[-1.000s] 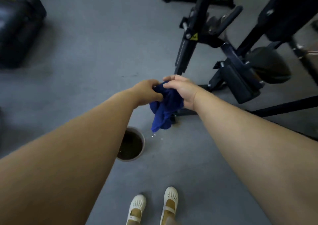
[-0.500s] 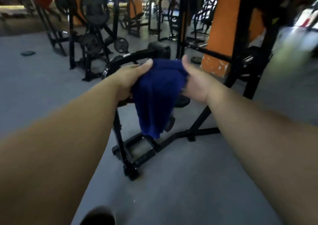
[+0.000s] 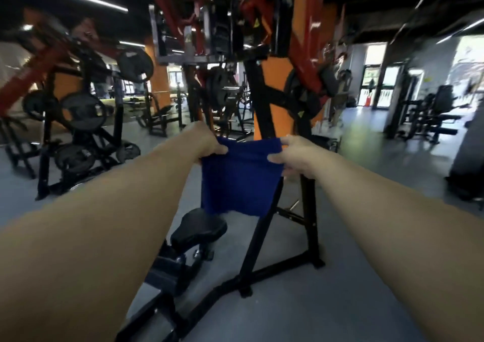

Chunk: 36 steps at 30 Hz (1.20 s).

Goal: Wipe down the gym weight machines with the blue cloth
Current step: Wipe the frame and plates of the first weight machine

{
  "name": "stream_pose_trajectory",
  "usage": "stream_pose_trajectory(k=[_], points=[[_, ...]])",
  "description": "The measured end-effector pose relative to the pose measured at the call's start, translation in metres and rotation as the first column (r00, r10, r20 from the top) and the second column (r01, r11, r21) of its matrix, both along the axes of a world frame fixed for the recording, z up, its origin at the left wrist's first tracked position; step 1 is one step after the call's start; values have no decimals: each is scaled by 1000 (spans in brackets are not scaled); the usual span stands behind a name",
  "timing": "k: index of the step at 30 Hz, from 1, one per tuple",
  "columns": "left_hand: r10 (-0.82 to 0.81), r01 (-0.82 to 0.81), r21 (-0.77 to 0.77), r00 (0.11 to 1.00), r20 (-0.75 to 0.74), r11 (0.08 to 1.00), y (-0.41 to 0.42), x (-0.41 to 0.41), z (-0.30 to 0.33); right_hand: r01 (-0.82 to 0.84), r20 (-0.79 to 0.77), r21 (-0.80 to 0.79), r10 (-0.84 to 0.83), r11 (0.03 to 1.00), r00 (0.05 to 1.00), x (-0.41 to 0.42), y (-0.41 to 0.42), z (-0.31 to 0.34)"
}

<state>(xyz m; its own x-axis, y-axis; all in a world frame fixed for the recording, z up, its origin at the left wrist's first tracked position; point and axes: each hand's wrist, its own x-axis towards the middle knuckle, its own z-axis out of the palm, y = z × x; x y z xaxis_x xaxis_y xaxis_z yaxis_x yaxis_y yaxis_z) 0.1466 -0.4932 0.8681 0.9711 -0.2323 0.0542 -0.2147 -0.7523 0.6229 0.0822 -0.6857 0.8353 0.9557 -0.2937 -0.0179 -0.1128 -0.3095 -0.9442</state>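
Nearest to us, our two bare forearms reach forward from the bottom corners and converge toward the middle. Just beyond them on the near left sits a black padded machine seat (image 3: 199, 230) on its dark adjuster post, above a black steel base frame (image 3: 262, 273) that splays across the grey floor (image 3: 366, 237).

At the end of the arms, our left hand (image 3: 207, 142) pinches the upper left corner of the dark blue cloth (image 3: 239, 176), thumb on the near face and fingers curled behind. Our right hand (image 3: 296, 156) pinches the upper right corner the same way. The cloth hangs flat between them, stretched along its top edge, its lower edge free in the air above the seat. We judge it is held spread like this to open it out into a broad wiping face before it meets the machine; no wiping contact is made yet.

Directly behind the cloth rises the black slanted upright (image 3: 264, 111) of the weight machine, with red lever arms (image 3: 309, 27) overhead. Farther left stands a rack of black weight plates (image 3: 83, 111), and an orange pillar (image 3: 159, 80) beyond. At the far right, blurred machines stand by bright doorways.
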Motion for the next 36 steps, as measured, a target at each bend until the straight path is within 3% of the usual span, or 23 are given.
stream_pose_trajectory(k=[2,4,6,8,9,11,13,14,16,18,20,21,23,25,28,30,32,36], points=[[59,-55,-94,997,44,994,-36,6,19,98,65,-44,-95,994,993,2,-35,19],[25,-28,-297,1000,-13,954,-71,10,35,152,99,27,-154,988,983,8,-69,37],[-127,55,-497,985,-114,866,-97,11,51,52,118,231,-81,972,990,14,-97,56],[-279,197,-528,957,-79,826,-113,19,68,-129,175,296,79,947,981,22,-123,73],[-294,257,-444,956,-15,859,-118,27,75,-187,186,209,149,960,971,30,-137,81],[-246,263,-85,954,170,961,-130,42,91,-210,156,-105,225,972,962,45,-155,97],[-245,152,268,901,357,951,-142,57,106,-82,162,-436,167,896,972,64,-167,112],[-250,100,338,865,436,936,-147,65,114,6,211,-544,130,839,969,75,-172,119],[-253,80,323,802,541,943,-156,83,129,110,324,-578,104,808,940,93,-183,131],[-243,98,273,783,572,957,-164,101,145,103,367,-478,93,872,925,111,-195,140],[-220,164,154,831,512,974,-170,123,158,17,352,-212,60,977,934,128,-204,145],[-219,237,10,879,423,972,-174,135,163,-28,338,-31,37,999,941,136,-208,148],[-268,329,-303,937,226,895,-184,155,169,-109,318,287,13,952,948,154,-218,152],[-290,340,-455,940,177,823,-201,174,175,-173,331,424,26,889,943,170,-228,157],[-126,277,-523,944,306,806,-235,199,178,-295,393,480,98,826,914,192,-237,164],[52,169,-403,875,482,899,-257,216,184,-423,491,479,165,769,856,207,-240,171],[146,134,-403,792,592,905,-276,229,193,-553,606,448,216,703,766,223,-245,181],[66,409,-670,824,563,620,-314,246,221,-673,741,294,284,679,609,262,-258,205]])
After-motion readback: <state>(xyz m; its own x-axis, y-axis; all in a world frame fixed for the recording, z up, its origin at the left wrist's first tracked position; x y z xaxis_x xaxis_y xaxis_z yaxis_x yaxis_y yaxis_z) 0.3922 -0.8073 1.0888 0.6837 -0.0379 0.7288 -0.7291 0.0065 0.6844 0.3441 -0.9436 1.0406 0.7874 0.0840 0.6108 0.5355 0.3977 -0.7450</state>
